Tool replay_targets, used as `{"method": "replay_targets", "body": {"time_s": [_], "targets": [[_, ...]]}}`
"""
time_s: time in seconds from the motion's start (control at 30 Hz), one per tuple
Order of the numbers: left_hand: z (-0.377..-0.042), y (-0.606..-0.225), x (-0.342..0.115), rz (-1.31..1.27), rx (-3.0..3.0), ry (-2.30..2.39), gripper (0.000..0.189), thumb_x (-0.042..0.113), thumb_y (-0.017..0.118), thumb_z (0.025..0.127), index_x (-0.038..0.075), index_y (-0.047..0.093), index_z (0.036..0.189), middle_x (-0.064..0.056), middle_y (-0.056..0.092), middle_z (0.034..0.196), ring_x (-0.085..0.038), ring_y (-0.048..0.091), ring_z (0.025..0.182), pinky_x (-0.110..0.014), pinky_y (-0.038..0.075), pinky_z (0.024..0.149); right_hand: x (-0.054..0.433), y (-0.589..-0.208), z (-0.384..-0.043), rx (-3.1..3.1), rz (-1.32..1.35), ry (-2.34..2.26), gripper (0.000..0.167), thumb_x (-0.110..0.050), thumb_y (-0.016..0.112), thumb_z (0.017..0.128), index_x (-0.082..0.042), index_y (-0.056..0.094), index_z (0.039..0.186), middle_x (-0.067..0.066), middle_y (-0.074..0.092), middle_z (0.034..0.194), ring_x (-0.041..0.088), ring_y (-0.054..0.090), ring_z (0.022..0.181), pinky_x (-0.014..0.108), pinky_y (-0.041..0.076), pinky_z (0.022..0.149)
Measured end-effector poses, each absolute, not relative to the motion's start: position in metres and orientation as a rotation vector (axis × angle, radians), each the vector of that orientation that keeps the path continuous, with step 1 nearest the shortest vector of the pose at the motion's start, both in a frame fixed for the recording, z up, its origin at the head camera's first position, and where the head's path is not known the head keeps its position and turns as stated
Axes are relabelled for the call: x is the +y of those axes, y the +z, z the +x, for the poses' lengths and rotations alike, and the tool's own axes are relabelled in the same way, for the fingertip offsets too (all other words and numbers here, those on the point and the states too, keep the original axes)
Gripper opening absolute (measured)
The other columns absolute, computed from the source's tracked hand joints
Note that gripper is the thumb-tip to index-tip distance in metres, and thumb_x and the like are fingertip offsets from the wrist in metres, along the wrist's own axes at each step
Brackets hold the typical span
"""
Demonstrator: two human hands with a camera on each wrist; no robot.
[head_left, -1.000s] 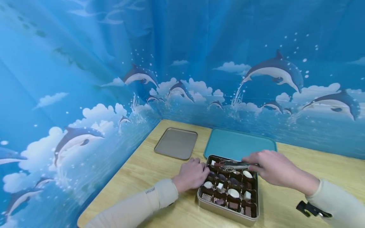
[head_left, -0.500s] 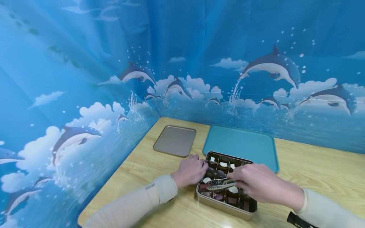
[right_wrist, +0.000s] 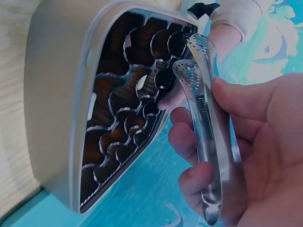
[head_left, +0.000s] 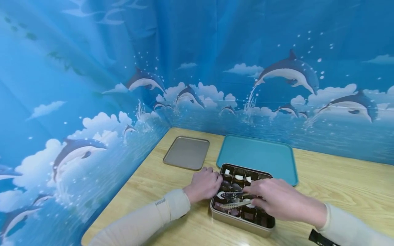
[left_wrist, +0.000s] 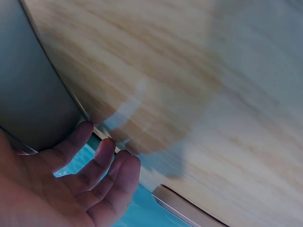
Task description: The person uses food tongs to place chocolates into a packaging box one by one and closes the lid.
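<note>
In the head view a gold-toned tin of chocolates (head_left: 243, 223) stands on the table, its dark divided insert filled with white and brown pieces. My right hand (head_left: 277, 200) grips metal tongs (right_wrist: 213, 137) with perforated ends. The tong tips are spread apart low over the tin's left front part. A brown chocolate (head_left: 218, 206) lies in the front-left compartment, right by the lower tip. My left hand (head_left: 204, 184) holds the tin's left side, thumb over the rim. Its loosely bent fingers (left_wrist: 116, 189) lie outside the wall in the left wrist view.
Behind the tin lies a flat teal tray (head_left: 257, 153), partly hidden by it. A grey-brown square lid or tray (head_left: 186, 152) rests at the back left of the wooden table (head_left: 332, 177). A blue dolphin-print curtain (head_left: 197, 61) borders the table's left and back edges.
My right hand has brought the tongs and a brown chocolate from the tin's back row to its front left. The tong arms have since spread apart. My left hand has stayed at the rim.
</note>
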State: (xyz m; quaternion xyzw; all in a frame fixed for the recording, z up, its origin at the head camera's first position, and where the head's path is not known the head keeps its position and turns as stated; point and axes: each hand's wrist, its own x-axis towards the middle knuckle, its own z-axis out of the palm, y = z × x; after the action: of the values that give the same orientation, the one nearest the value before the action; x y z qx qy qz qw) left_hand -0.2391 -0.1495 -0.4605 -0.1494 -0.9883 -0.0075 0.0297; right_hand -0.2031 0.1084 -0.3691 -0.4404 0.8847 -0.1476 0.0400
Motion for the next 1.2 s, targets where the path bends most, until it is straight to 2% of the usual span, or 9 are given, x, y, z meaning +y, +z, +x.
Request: {"method": "replay_targets", "body": {"time_s": [0.1, 0.27, 0.4, 0.5, 0.8, 0.9, 1.07, 1.13, 1.2], "targets": [[-0.239, -0.461, -0.15, -0.479, -3.049, 0.004, 0.042, 0.039, 0.033, 0.107, 0.017, 0.066, 0.093, -0.003, 0.067, 0.097, -0.021, 0.057, 0.084, -0.037, 0.052, 0.061, 0.116, -0.365, -0.206, 2.746, -1.294, -0.457, 0.038, -0.025, 0.073, 0.091, -0.017, 0.07, 0.127, 0.001, 0.072, 0.121, 0.012, 0.071, 0.092, 0.036, 0.06, 0.075], [-0.238, -0.462, -0.152, -0.485, -3.048, 0.008, 0.039, 0.038, 0.035, 0.107, 0.017, 0.066, 0.095, -0.003, 0.068, 0.098, -0.021, 0.058, 0.086, -0.036, 0.053, 0.064, 0.133, -0.362, -0.218, 2.837, -1.18, -0.554, 0.043, -0.028, 0.07, 0.094, -0.013, 0.065, 0.134, 0.009, 0.069, 0.129, 0.029, 0.069, 0.11, 0.052, 0.057, 0.09], [-0.238, -0.465, -0.156, -0.525, -3.031, 0.08, 0.038, 0.036, 0.035, 0.107, 0.017, 0.068, 0.104, -0.001, 0.07, 0.104, -0.022, 0.06, 0.092, -0.037, 0.054, 0.074, 0.149, -0.37, -0.237, 2.925, -1.068, -0.639, 0.048, -0.026, 0.069, 0.095, -0.007, 0.06, 0.138, 0.011, 0.07, 0.125, 0.012, 0.067, 0.086, 0.036, 0.057, 0.071], [-0.238, -0.467, -0.158, -0.545, -3.02, 0.106, 0.039, 0.035, 0.035, 0.107, 0.016, 0.068, 0.11, -0.001, 0.071, 0.107, -0.022, 0.061, 0.096, -0.037, 0.054, 0.08, 0.163, -0.382, -0.255, 2.963, -0.94, -0.703, 0.051, -0.024, 0.069, 0.096, -0.003, 0.056, 0.141, 0.009, 0.071, 0.116, 0.003, 0.052, 0.066, 0.026, 0.043, 0.053], [-0.238, -0.467, -0.16, -0.57, -2.978, 0.128, 0.037, 0.034, 0.035, 0.107, 0.017, 0.067, 0.105, 0.0, 0.07, 0.101, -0.02, 0.058, 0.087, -0.034, 0.051, 0.07, 0.206, -0.428, -0.289, 2.998, -0.605, -0.724, 0.057, -0.022, 0.066, 0.096, 0.006, 0.05, 0.142, 0.005, 0.068, 0.088, 0.008, 0.04, 0.047, 0.025, 0.037, 0.04], [-0.238, -0.468, -0.16, -0.587, -2.969, 0.143, 0.036, 0.034, 0.035, 0.107, 0.017, 0.067, 0.103, 0.0, 0.07, 0.1, -0.02, 0.057, 0.085, -0.034, 0.05, 0.068, 0.213, -0.441, -0.291, 2.996, -0.542, -0.709, 0.059, -0.023, 0.066, 0.096, 0.009, 0.048, 0.142, 0.009, 0.07, 0.091, 0.01, 0.04, 0.045, 0.027, 0.038, 0.039], [-0.239, -0.468, -0.161, -0.592, -2.963, 0.151, 0.036, 0.033, 0.035, 0.107, 0.017, 0.066, 0.103, 0.0, 0.07, 0.099, -0.02, 0.057, 0.083, -0.034, 0.05, 0.066, 0.212, -0.456, -0.293, 3.088, -0.572, -0.578, 0.059, -0.027, 0.069, 0.094, 0.011, 0.053, 0.136, 0.035, 0.062, 0.12, 0.026, 0.058, 0.062, 0.05, 0.055, 0.063], [-0.239, -0.468, -0.161, -0.58, -2.969, 0.137, 0.036, 0.033, 0.035, 0.107, 0.017, 0.067, 0.103, 0.0, 0.07, 0.098, -0.02, 0.057, 0.083, -0.034, 0.05, 0.066, 0.21, -0.458, -0.295, 3.125, -0.586, -0.527, 0.059, -0.029, 0.07, 0.092, 0.011, 0.056, 0.133, 0.039, 0.056, 0.128, 0.037, 0.065, 0.079, 0.063, 0.054, 0.076], [-0.239, -0.468, -0.162, -0.573, -2.978, 0.13, 0.036, 0.033, 0.034, 0.107, 0.017, 0.066, 0.103, 0.0, 0.069, 0.098, -0.02, 0.056, 0.083, -0.034, 0.049, 0.067, 0.209, -0.46, -0.296, 3.145, -0.597, -0.497, 0.059, -0.029, 0.073, 0.09, 0.011, 0.058, 0.131, 0.039, 0.058, 0.124, 0.04, 0.065, 0.089, 0.066, 0.052, 0.08]]}}
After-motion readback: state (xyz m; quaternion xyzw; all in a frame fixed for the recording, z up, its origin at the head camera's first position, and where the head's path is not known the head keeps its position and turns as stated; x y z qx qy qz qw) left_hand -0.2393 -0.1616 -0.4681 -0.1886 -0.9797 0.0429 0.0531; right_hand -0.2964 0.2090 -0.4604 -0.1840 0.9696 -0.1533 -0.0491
